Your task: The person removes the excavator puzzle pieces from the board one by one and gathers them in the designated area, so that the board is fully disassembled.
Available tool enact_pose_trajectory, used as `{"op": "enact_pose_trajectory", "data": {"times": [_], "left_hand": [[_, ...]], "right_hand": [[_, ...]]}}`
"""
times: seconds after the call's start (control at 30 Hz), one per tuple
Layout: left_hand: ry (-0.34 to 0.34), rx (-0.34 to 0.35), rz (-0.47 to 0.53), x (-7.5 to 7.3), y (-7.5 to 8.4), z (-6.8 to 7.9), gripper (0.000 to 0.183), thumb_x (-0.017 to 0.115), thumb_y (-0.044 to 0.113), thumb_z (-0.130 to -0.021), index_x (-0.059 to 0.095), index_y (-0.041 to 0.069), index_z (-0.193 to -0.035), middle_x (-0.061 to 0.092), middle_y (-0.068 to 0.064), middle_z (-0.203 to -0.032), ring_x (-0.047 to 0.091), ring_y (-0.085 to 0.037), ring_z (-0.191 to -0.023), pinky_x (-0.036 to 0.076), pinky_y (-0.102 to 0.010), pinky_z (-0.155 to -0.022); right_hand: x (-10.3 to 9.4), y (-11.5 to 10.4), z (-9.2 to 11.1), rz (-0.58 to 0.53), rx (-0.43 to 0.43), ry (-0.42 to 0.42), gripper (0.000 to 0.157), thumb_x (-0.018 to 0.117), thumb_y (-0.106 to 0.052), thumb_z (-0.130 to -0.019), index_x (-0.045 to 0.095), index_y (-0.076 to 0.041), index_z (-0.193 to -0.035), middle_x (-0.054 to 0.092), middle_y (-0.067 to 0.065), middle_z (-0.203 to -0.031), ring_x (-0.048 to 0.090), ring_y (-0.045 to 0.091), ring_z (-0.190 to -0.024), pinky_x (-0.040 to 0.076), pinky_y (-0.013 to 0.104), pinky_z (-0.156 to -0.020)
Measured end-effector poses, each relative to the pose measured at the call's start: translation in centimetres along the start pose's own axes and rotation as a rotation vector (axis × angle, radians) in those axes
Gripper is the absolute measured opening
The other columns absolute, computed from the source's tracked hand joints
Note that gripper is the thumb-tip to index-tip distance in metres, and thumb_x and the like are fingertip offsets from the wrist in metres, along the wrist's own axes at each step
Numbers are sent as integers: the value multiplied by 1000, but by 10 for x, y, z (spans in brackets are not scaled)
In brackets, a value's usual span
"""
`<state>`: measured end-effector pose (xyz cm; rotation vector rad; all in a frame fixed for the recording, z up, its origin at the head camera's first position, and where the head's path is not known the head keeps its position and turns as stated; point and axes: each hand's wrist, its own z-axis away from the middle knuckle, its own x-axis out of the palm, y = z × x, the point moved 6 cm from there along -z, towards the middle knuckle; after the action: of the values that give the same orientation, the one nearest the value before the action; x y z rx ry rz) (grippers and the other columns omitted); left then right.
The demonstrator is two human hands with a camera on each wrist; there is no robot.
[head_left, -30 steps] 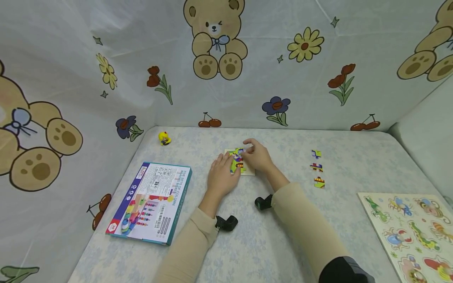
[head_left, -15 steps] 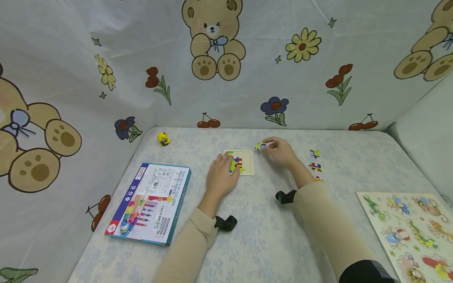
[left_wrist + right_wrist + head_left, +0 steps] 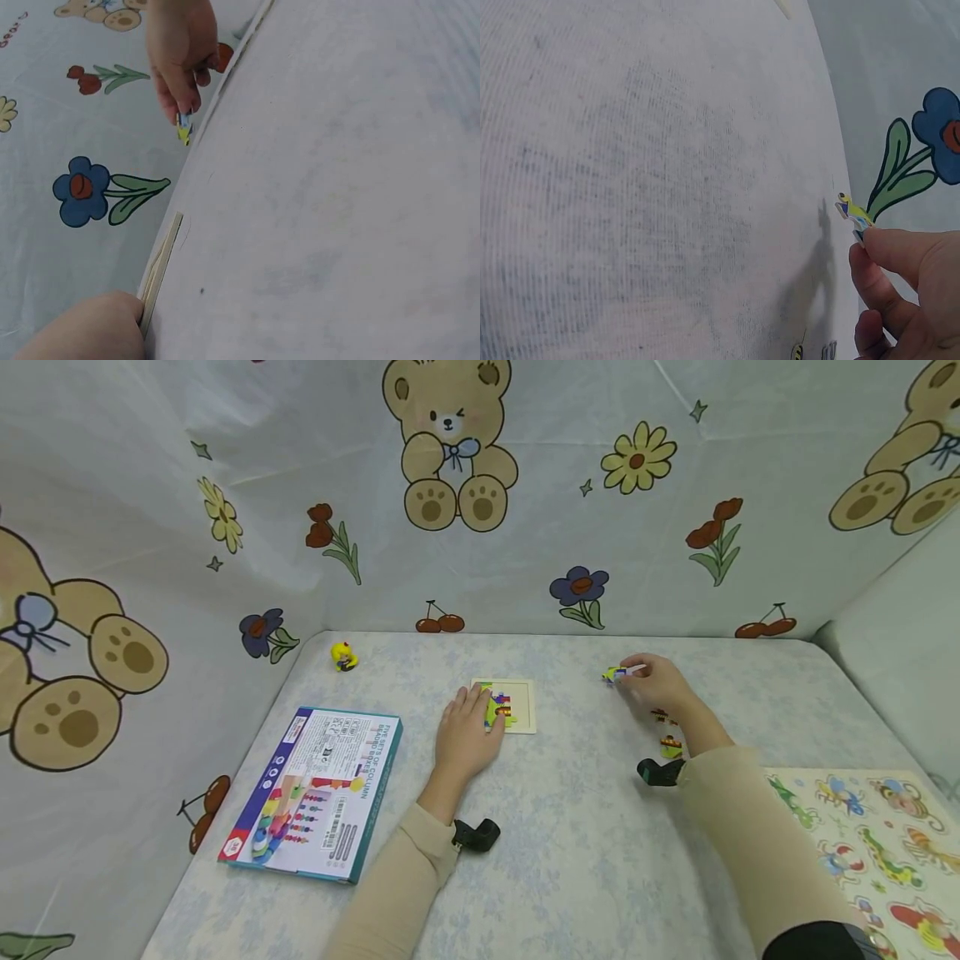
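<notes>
Between thumb and fingers, my right hand (image 3: 660,683) pinches a small yellow, white and blue puzzle piece (image 3: 856,213), held a little above the table at the back right. My left hand (image 3: 467,735) rests flat with extended fingers over the left side of a small square puzzle tray (image 3: 525,706). Joined puzzle pieces (image 3: 505,703) with yellow-green, red and purple colours show in the tray beside that hand; the rest of them are covered by it. Below the right hand lie loose puzzle pieces (image 3: 671,747), partly hidden by the wrist.
A boxed toy set (image 3: 315,793) lies at the left. A yellow duck-like figure (image 3: 344,657) stands at the back left corner. At the right, a board with cartoon insects (image 3: 881,835) is partly covered by the right sleeve. A printed cloth (image 3: 510,577) hangs behind the table.
My right hand has lifted a puzzle piece away from the tray and carried it right, towards the loose pieces. The left hand stays on the tray.
</notes>
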<state>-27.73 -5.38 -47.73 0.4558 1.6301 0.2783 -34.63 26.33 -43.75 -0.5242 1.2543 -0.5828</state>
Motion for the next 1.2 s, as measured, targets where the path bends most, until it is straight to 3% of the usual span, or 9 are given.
{"op": "enact_pose_trajectory", "data": {"times": [0.37, 0.63, 0.83, 0.97, 1.2], "left_hand": [[11, -21, 28, 0, -1, 1, 60, 41, 50, -100, 41, 20, -153, 23, -8, -166, 14, -26, -155, 15, -44, -127], [9, -3, 21, 0, 0, 1, 61, 40, 49, -101, 40, 18, -153, 23, -9, -165, 17, -26, -155, 15, -45, -127], [7, 14, 8, -2, 2, 2, 53, 34, 35, -104, 39, 16, -153, 24, -10, -165, 19, -27, -154, 16, -46, -127], [6, 16, 6, -3, 3, 2, 52, 33, 30, -104, 39, 15, -154, 25, -10, -165, 19, -27, -154, 16, -45, -127], [14, -11, 23, -5, 1, 1, 57, 37, 31, -101, 37, 11, -154, 25, -9, -165, 17, -26, -155, 13, -44, -127]], "right_hand": [[-6, 11, 0, 127, 27, -13, 42, 53, -25, -101, 50, -7, -139, 51, 25, -130, 52, 37, -110, 50, 42, -82], [-8, 11, 1, 250, 13, -8, 40, 54, -24, -100, 52, -5, -135, 54, 27, -128, 54, 41, -110, 51, 48, -81], [-9, 8, 4, 339, -26, 28, 38, 54, -24, -99, 56, -6, -133, 56, 25, -121, 50, 43, -108, 47, 56, -86], [-7, 1, 4, 324, -50, 51, 40, 54, -23, -98, 56, -7, -135, 54, 25, -123, 44, 46, -113, 45, 60, -89], [14, -26, 4, 229, -111, 36, 43, 56, -25, -99, 53, -8, -138, 57, 20, -120, 47, 37, -108, 48, 49, -83]]}}
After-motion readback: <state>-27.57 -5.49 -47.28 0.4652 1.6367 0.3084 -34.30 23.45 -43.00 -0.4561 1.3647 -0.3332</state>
